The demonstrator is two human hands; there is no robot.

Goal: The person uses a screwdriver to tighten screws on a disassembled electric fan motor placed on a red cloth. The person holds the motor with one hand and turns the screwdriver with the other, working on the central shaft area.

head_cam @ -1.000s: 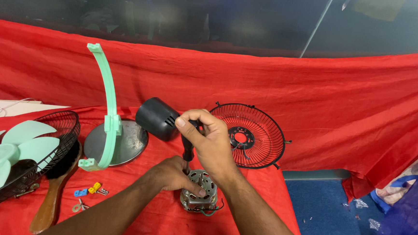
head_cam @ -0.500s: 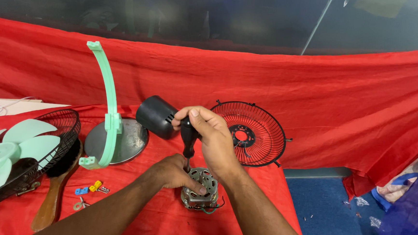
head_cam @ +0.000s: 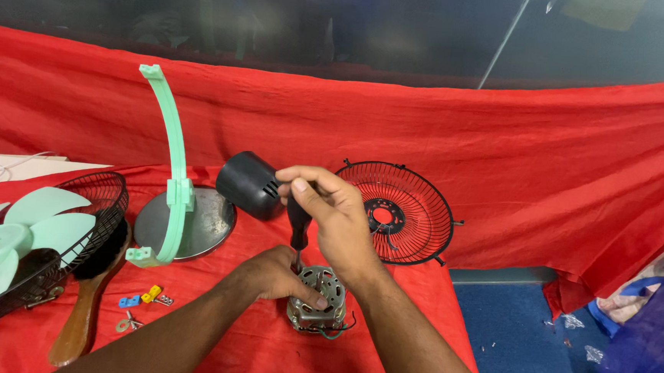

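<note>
- My right hand [head_cam: 330,213] is closed around the black handle of a screwdriver [head_cam: 297,227], held upright with its tip down on the fan motor [head_cam: 317,301].
- My left hand [head_cam: 273,275] is clasped against the motor's left side, fingers curled over its top, steadying it on the red cloth [head_cam: 384,343].
- Since a second ago, the right hand has risen slightly and turned on the handle; the motor has not moved, so I judge a screw is being worked.
- The black motor cover [head_cam: 249,185] sits just behind, and the wire guard [head_cam: 403,214] leans to the right.
</note>
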